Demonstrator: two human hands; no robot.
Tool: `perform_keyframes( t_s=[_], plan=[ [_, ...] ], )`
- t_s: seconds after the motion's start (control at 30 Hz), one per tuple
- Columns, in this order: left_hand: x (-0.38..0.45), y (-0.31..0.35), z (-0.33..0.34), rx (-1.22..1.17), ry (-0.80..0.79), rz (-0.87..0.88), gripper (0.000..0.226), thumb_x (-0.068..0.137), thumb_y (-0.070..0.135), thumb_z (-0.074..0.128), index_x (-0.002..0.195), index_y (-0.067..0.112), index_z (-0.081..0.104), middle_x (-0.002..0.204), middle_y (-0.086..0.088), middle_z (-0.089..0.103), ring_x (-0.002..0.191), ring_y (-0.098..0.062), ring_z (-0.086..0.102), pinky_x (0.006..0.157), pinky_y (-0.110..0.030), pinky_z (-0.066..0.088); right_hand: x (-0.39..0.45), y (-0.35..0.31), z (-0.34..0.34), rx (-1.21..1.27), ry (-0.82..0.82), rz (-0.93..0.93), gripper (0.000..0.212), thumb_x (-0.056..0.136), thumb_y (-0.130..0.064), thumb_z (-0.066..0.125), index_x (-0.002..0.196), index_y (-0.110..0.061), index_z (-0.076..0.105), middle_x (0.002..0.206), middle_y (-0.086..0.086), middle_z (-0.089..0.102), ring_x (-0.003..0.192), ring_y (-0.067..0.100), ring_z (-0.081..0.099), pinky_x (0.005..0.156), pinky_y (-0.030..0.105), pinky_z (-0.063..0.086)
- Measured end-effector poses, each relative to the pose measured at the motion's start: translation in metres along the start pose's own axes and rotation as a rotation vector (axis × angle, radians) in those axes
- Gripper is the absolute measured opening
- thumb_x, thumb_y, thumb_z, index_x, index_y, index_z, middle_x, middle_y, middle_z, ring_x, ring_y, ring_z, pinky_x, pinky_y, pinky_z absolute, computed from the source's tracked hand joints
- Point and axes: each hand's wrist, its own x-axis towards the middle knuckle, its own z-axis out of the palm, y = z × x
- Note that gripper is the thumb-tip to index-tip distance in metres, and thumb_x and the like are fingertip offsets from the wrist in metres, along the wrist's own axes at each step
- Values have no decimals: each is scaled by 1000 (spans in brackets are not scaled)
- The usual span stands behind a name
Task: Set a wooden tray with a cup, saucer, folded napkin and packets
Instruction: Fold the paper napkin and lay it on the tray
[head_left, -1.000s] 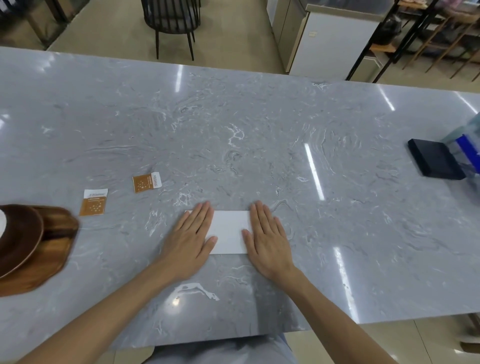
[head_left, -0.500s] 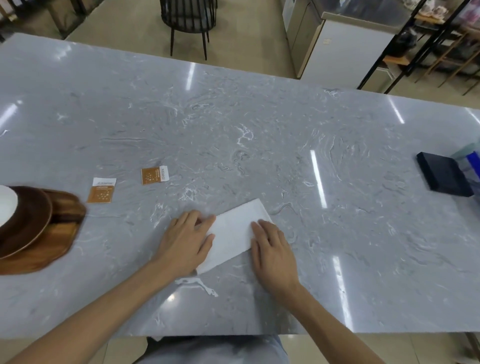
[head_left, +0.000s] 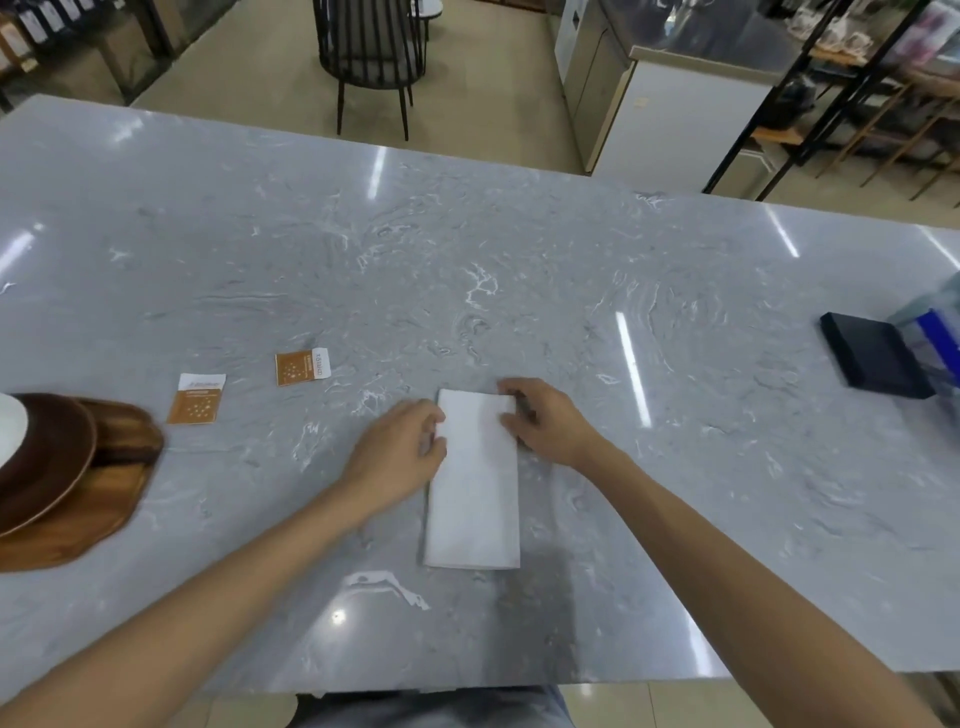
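A white folded napkin (head_left: 475, 488) lies lengthwise on the grey marble table (head_left: 519, 291), its long side running toward me. My left hand (head_left: 402, 454) pinches the napkin's far left corner. My right hand (head_left: 545, 421) grips its far right corner. Two brown-and-white packets (head_left: 197, 399) (head_left: 303, 367) lie flat to the left of the napkin. At the left edge of view a wooden tray (head_left: 88, 514) carries a dark brown saucer (head_left: 49, 462) with a white cup (head_left: 11, 428), mostly cut off by the frame.
A dark flat box (head_left: 875, 361) and a blue-and-clear object (head_left: 940, 340) sit at the table's right end. Beyond the far edge stand a black chair (head_left: 371, 52), a grey counter (head_left: 670, 104) and dark metal shelving (head_left: 852, 78).
The napkin was sideways under both flat palms; it has been turned a quarter turn and now lies lengthwise. Both hands moved to its far corners and closed on them.
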Motion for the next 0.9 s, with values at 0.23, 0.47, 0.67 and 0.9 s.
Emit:
perform_keyframes(
  t_s=[0.23, 0.47, 0.67, 0.9],
  plan=[
    [99, 3, -13, 193, -302, 17, 58, 83, 17, 78, 135, 8, 54, 130, -14, 60, 115, -28, 59, 94, -28, 44, 39, -9, -13, -177, -229, 135, 54, 83, -17, 81, 132, -13, 58, 131, 11, 59, 115, 27, 59, 89, 28, 44],
    [124, 11, -22, 186, -549, -78, 12, 81, 13, 79, 79, 14, 68, 69, -2, 60, 54, -11, 54, 54, -21, 45, 60, -14, -16, -225, -385, 179, 48, 81, -18, 80, 126, -15, 62, 125, 5, 62, 113, 26, 60, 90, 32, 47],
    [106, 4, -35, -36, -402, 54, 15, 81, 12, 79, 83, 18, 65, 84, -1, 68, 71, -16, 63, 70, -28, 51, 43, -17, -31, -197, -282, 98, 26, 85, -17, 73, 109, -12, 65, 113, 6, 66, 103, 24, 62, 88, 36, 51],
    [37, -4, -45, -55, -183, 385, 22, 86, 16, 72, 88, 34, 59, 93, 19, 70, 93, 2, 68, 71, -10, 51, -30, -44, -37, -214, 21, -185, 22, 90, -13, 66, 111, -19, 59, 99, -2, 68, 88, 22, 64, 71, 41, 56]
  ],
)
